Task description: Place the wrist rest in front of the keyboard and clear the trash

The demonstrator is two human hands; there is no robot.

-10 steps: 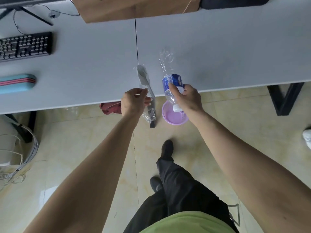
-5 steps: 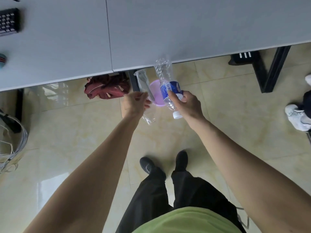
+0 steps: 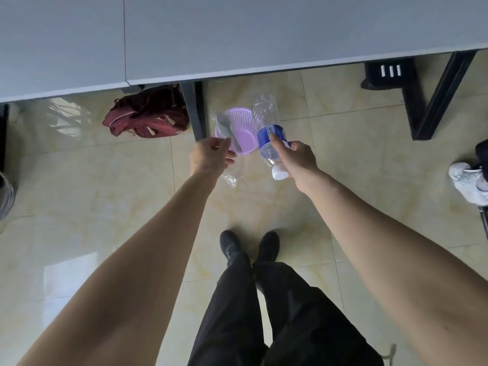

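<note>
Left hand (image 3: 210, 157) pinches crinkly clear wrapper (image 3: 229, 143); right hand (image 3: 299, 158) grips ribbed plastic bottle (image 3: 266, 128) over perforated lilac basket (image 3: 244, 128).

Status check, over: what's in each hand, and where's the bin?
Left hand gripping clear wrapper. Right hand gripping empty bottle, cap down. Purple bin on floor beyond both hands, beside desk leg. Path clear.

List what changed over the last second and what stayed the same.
Both hands carried their trash off the grey desk to above the purple mesh basket on the floor. Unchanged: left hand grips the clear plastic wrapper, right hand the empty blue-labelled bottle.
</note>
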